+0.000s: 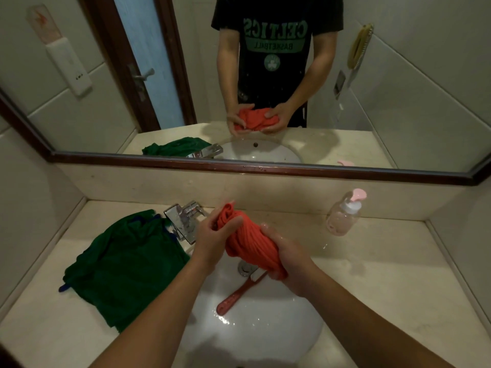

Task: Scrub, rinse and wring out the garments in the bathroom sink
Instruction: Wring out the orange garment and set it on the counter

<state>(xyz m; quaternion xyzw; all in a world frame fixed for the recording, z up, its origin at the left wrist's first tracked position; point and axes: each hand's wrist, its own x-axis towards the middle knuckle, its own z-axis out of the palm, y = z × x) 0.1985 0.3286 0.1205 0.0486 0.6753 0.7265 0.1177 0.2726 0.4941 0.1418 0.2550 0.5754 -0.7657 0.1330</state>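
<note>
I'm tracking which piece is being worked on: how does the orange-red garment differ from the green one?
The orange-red garment is twisted into a tight roll; the green garment lies spread and rumpled. The orange-red one is gripped by the left hand and right hand above the sink; the green one rests untouched on the counter beside the faucet. Both are soft cloth.
</note>
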